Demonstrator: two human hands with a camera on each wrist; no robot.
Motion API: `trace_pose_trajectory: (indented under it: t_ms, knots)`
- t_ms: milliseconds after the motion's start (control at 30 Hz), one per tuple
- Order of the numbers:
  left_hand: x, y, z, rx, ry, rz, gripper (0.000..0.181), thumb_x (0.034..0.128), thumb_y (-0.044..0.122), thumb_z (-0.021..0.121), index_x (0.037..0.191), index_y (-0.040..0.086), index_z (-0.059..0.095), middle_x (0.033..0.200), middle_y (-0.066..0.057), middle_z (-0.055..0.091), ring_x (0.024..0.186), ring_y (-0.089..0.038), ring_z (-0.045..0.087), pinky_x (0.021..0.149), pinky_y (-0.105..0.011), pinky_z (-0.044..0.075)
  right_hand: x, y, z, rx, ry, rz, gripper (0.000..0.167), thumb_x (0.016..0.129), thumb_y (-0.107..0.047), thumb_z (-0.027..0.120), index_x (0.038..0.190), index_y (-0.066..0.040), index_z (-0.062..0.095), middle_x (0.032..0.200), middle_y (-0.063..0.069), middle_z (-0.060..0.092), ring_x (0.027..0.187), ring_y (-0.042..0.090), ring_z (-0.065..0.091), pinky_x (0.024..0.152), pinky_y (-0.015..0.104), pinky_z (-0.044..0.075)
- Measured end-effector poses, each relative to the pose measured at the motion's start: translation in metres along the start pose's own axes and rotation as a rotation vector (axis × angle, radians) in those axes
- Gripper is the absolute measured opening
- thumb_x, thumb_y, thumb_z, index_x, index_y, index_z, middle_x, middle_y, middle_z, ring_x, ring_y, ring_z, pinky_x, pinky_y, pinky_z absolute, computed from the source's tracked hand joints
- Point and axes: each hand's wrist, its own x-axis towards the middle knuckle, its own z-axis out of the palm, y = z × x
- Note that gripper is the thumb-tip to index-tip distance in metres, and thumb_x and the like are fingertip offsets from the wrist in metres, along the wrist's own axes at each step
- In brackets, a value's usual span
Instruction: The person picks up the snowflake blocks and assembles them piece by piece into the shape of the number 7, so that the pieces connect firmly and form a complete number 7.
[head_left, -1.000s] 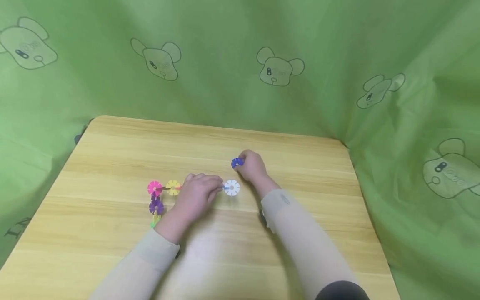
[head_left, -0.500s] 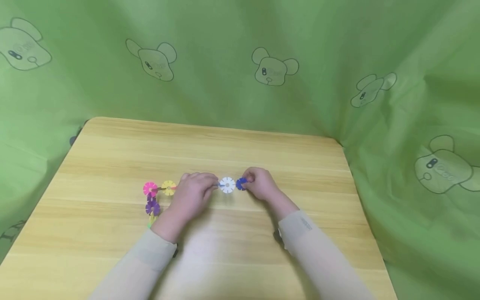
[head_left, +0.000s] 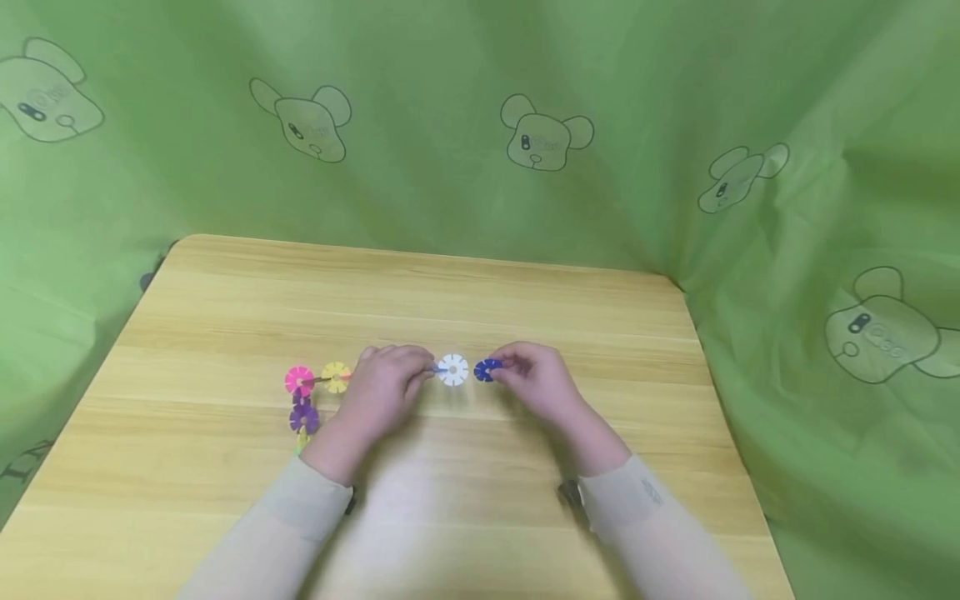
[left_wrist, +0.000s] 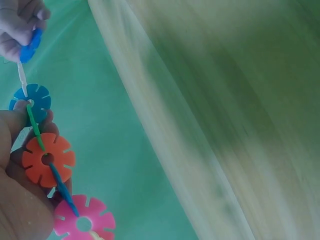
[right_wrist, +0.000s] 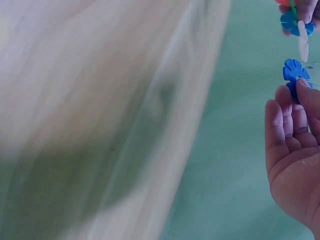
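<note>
My left hand [head_left: 382, 387] holds a chain of notched plastic discs, with its thumb on a light blue disc [left_wrist: 41, 97]. An orange disc [left_wrist: 62, 160] and a pink disc [left_wrist: 102, 217] follow along that chain, joined by discs seen edge-on. A white disc [head_left: 453, 370] ends the chain on the right. Facing it, my right hand [head_left: 542, 382] pinches a loose dark blue disc [right_wrist: 291, 70] between thumb and fingers. A small gap separates the blue disc from the white one. The left hand hides the chain's middle from the head view.
At the left, the chain goes on through a yellow disc [head_left: 334, 377] and another pink disc [head_left: 297, 380], then bends toward me through purple discs [head_left: 303, 419]. The left forearm partly covers its yellow-green end. Green printed cloth [head_left: 420, 200] hangs behind the wooden table [head_left: 450, 283].
My right hand has brought the dark blue disc down from above right to beside the white disc, then slightly back to the right. The left hand has stayed nearly still.
</note>
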Motion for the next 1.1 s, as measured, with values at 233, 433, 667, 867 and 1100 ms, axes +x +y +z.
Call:
trace_pose_trajectory:
  t_ms: [233,433,667,867,1100]
  knots:
    - [-0.001,0.0,0.0,-0.022,0.004,0.0,0.014,0.1023,0.02,0.07,0.11,0.013,0.079,0.122,-0.005,0.077,0.112,-0.027,0.072,0.091,-0.045,0.051,-0.006,-0.013,0.002,0.036,0.056,-0.08,0.017,0.088,0.009,0.079,0.102,0.001,0.076,0.099,0.014,0.078,0.083,0.024,0.074,0.074,0.027,0.064]
    - [0.0,-0.001,0.001,-0.033,0.001,0.004,0.013,0.1026,0.02,0.07,0.109,0.013,0.079,0.121,-0.004,0.077,0.112,-0.026,0.072,0.09,-0.044,0.05,-0.007,-0.017,0.004,0.047,0.091,-0.11,0.017,0.086,0.01,0.081,0.099,0.002,0.076,0.096,0.014,0.078,0.08,0.024,0.074,0.072,0.028,0.064]
    - [0.0,0.002,-0.002,-0.037,0.0,0.005,0.014,0.1027,0.022,0.071,0.111,0.013,0.079,0.12,-0.004,0.077,0.112,-0.025,0.072,0.091,-0.044,0.051,-0.008,-0.02,0.007,0.055,0.1,-0.134,0.017,0.085,0.01,0.081,0.099,0.001,0.076,0.095,0.014,0.078,0.08,0.024,0.074,0.073,0.028,0.064]
    - [0.001,0.005,-0.003,-0.048,0.007,0.012,0.015,0.102,0.023,0.071,0.111,0.013,0.079,0.119,-0.004,0.078,0.111,-0.025,0.073,0.091,-0.044,0.051,-0.011,-0.022,0.008,0.057,0.112,-0.134,0.016,0.086,0.009,0.082,0.098,0.0,0.077,0.095,0.013,0.078,0.08,0.024,0.074,0.073,0.027,0.064]
    - [0.002,0.01,-0.006,-0.057,0.008,0.012,0.015,0.1015,0.021,0.072,0.111,0.013,0.079,0.119,-0.004,0.078,0.111,-0.025,0.073,0.093,-0.045,0.051,-0.016,-0.025,0.008,0.088,0.135,-0.148,0.015,0.086,0.01,0.081,0.097,0.001,0.077,0.093,0.014,0.078,0.08,0.026,0.075,0.074,0.028,0.064]
